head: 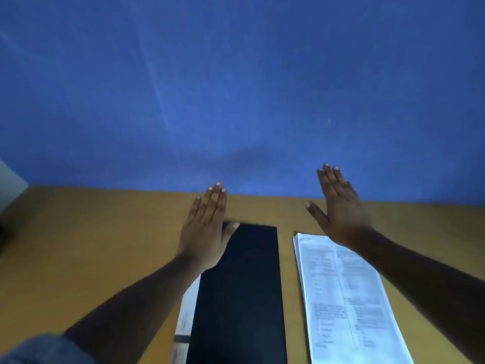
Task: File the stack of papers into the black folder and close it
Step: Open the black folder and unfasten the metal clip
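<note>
A closed black folder (pixel 240 292) lies flat on the wooden desk, running from the middle toward the bottom edge. A stack of printed white papers (pixel 343 306) lies to its right, a strip of desk between them. My left hand (pixel 206 229) hovers flat, fingers together, over the folder's far left corner, holding nothing. My right hand (pixel 338 208) is raised above the far end of the papers, palm down, fingers spread, holding nothing.
The desk (pixel 105 232) ends at a blue wall (pixel 236 88) just beyond my fingertips. A white spine label (pixel 185 319) shows along the folder's left side. A pale object (pixel 10 185) sits at the far left edge.
</note>
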Available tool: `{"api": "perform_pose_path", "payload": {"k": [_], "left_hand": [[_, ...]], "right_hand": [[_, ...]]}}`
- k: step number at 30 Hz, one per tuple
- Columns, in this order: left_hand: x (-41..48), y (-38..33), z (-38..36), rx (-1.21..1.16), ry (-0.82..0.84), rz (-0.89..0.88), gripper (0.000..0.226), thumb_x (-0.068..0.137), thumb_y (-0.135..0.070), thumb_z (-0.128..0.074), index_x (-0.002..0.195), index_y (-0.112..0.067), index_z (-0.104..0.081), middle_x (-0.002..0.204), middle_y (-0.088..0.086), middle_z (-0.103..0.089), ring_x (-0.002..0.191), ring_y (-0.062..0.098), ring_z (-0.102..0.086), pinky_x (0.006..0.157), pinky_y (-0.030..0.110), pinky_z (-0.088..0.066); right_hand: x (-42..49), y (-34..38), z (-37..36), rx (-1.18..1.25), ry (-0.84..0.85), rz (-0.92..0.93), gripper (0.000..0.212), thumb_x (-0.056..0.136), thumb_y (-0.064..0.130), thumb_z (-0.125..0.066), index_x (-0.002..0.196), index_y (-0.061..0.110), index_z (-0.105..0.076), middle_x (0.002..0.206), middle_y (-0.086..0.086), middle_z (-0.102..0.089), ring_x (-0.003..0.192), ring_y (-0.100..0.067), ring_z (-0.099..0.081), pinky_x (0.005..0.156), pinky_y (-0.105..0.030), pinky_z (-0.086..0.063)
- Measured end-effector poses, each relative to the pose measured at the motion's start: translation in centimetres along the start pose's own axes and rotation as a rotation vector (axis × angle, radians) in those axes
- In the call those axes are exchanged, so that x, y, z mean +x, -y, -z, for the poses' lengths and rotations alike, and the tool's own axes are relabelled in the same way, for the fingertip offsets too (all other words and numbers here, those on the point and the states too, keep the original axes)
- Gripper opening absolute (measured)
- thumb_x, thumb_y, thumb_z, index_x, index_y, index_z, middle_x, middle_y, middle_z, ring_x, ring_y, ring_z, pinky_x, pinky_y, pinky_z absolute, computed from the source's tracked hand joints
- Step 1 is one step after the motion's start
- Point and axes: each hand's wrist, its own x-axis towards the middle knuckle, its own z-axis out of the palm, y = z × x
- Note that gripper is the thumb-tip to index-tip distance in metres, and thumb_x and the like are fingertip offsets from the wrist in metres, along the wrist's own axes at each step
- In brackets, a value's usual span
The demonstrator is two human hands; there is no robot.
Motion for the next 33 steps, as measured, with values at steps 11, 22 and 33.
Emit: {"api": "perform_pose_path", "payload": {"k": [11,22,33], "left_hand": [[-13.5,-2.8,-10.8,-0.021,0.4,-0.03,0.076,0.1,-0.059,-0.012,0.157,-0.009,-0.012,0.166,0.007,-0.004,0.153,0.023,-0.004,0.123,0.041,-0.011],[-15.9,-3.3,-12.4,0.042,0.498,-0.045,0.075,0.099,-0.059,-0.022,0.154,-0.01,-0.027,0.164,0.008,-0.02,0.152,0.026,-0.014,0.123,0.047,-0.013],[-23.1,-1.7,-8.6,-0.082,0.402,0.189,0.092,0.07,-0.079,-0.057,0.145,-0.027,-0.046,0.161,-0.001,-0.031,0.15,0.018,-0.02,0.12,0.049,-0.012]], "right_hand": [[-15.2,-2.5,-11.4,-0.019,0.367,-0.203,0.082,0.096,0.063,-0.027,0.161,0.014,-0.012,0.169,-0.003,-0.002,0.155,-0.02,0.001,0.122,-0.036,-0.008],[-19.4,-2.4,-14.5,-0.004,0.436,-0.255,0.079,0.099,0.059,-0.025,0.161,0.013,-0.01,0.169,-0.005,-0.005,0.155,-0.022,0.001,0.125,-0.04,-0.005],[-18.1,-1.8,-14.1,0.055,0.485,-0.357,0.079,0.099,0.058,-0.035,0.161,0.017,-0.01,0.17,-0.001,-0.006,0.156,-0.02,0.0,0.123,-0.039,-0.005]]}}
